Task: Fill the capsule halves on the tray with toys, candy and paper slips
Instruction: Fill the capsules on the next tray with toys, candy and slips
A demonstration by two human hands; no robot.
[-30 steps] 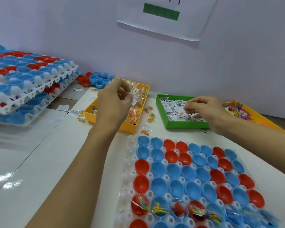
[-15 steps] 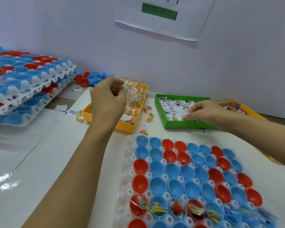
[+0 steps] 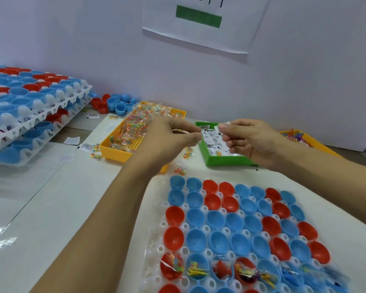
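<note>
A white tray [image 3: 154, 240] of red and blue capsule halves lies in front of me. Its nearest row holds toys and candy; the rows behind are empty. My left hand [image 3: 169, 138] and right hand [image 3: 249, 140] meet above the gap between the yellow candy bin [image 3: 114, 152] and the green bin [image 3: 224, 160] of paper slips. My right hand pinches white paper slips [image 3: 223, 125]. My left hand's fingertips are closed near those slips, with something small and clear under the fingers; I cannot tell what it is.
Stacked trays of capsule halves [image 3: 30, 111] sit at the far left, with loose capsule halves [image 3: 116, 102] behind the candy bin. A yellow bin of toys [image 3: 300, 137] is at the right. Stray candy packets [image 3: 187, 152] and slips lie around the bins. A wall stands close behind.
My left hand moved right, off the candy bin. My right hand lifted out of the green bin with slips, and the two hands came together.
</note>
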